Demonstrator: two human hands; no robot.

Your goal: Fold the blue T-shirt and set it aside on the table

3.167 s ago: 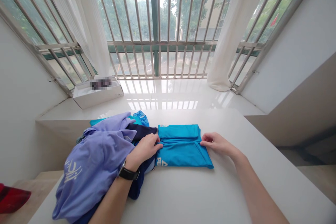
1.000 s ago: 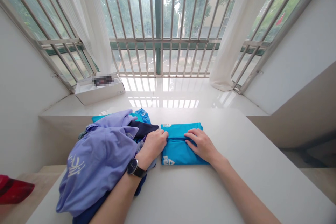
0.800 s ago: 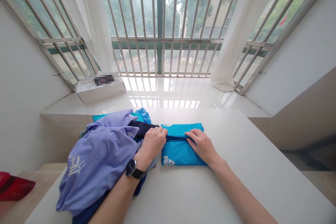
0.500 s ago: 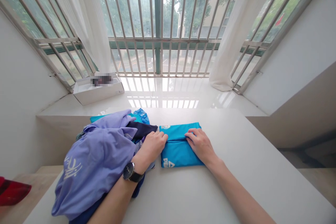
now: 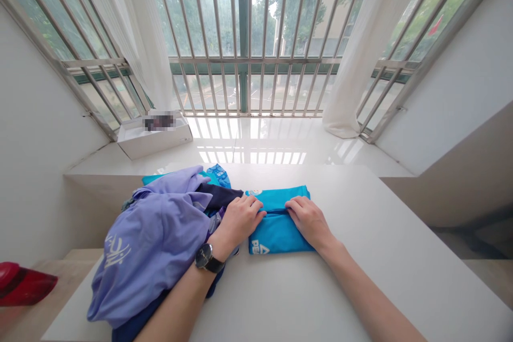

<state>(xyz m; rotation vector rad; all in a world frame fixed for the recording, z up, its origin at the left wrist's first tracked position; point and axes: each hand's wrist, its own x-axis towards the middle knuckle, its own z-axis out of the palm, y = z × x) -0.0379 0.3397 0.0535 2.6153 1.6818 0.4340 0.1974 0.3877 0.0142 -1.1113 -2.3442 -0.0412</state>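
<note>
Garment folded flat, middle gap open

Lying on table, just right of pile. Looks mostly done: both sides turned in toward the middle, gap not closed. Left hand at gap's left end, right hand opposite; fingers bunched narrow, can't tell if pinching cloth. Left over, by look: pile, loose and crumpled.

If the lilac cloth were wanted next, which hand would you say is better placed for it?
Probably the left hand: it is nearer the lilac cloth, while the right hand is farther off. Both are at the blue cloth, so either would have to leave it.
</note>
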